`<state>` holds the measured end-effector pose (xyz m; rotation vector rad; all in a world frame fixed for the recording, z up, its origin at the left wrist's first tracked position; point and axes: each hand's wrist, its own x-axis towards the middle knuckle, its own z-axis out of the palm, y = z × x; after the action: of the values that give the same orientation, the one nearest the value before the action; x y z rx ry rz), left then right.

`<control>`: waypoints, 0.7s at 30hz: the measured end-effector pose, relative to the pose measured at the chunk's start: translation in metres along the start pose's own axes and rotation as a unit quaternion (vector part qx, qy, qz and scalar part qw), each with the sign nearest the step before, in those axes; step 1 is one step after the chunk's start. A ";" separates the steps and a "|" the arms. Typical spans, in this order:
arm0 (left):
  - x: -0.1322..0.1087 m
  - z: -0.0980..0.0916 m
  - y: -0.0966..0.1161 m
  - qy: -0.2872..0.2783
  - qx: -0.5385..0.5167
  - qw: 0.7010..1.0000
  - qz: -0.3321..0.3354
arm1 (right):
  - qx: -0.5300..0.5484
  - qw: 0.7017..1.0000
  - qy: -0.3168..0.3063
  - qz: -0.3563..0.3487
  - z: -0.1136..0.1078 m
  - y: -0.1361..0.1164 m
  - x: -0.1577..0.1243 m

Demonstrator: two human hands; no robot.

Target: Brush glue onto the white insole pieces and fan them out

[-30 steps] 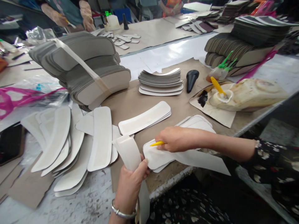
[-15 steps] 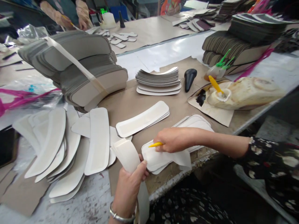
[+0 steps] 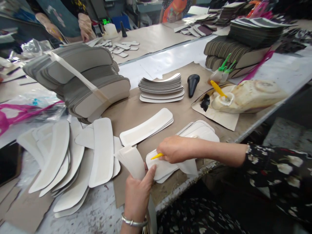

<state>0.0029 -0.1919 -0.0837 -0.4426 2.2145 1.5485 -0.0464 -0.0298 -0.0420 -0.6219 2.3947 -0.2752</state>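
Note:
My left hand [image 3: 138, 191], with a bangle at the wrist, grips a bundle of white strips [image 3: 133, 161] that fan out above it and hang down below. Its thumb lies beside the left end of a stack of white curved panels [image 3: 162, 167]. Over that stack my right hand [image 3: 174, 149] is closed round a yellow pointed stick [image 3: 157, 156], whose tip points left; its other end is hidden. A loose white strip [image 3: 188, 168] lies under my right hand and droops past the stack. Just behind sits a smaller pile of white curved panels [image 3: 147, 126].
Fanned white panels [image 3: 99, 152] cover the left side, before a tall tied stack [image 3: 107, 94]. Further back are a neat panel pile [image 3: 161, 87] and a black tapered tool [image 3: 193, 85]. A stained glue container [image 3: 253, 96] stands right. Across the table, a co-worker's hands [image 3: 84, 32] show.
The view has shifted slightly. My right hand and the yellow stick have moved a little along the panel stack. My left hand keeps its grip on the strips.

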 end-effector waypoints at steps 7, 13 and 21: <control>0.001 0.000 -0.004 0.000 0.060 0.998 0.029 | 0.003 1.000 0.024 0.002 0.005 0.000 -0.001; 0.002 0.004 -0.006 -0.001 0.043 0.998 0.036 | 0.001 0.999 0.038 -0.005 0.007 -0.003 -0.001; 0.005 0.004 -0.013 0.019 0.013 0.999 0.043 | -0.069 0.994 0.061 0.066 0.003 0.001 -0.062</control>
<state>0.0048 -0.1927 -0.0981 -0.3755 2.3077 1.5655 -0.0026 0.0024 -0.0111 -0.5189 2.5756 -0.0947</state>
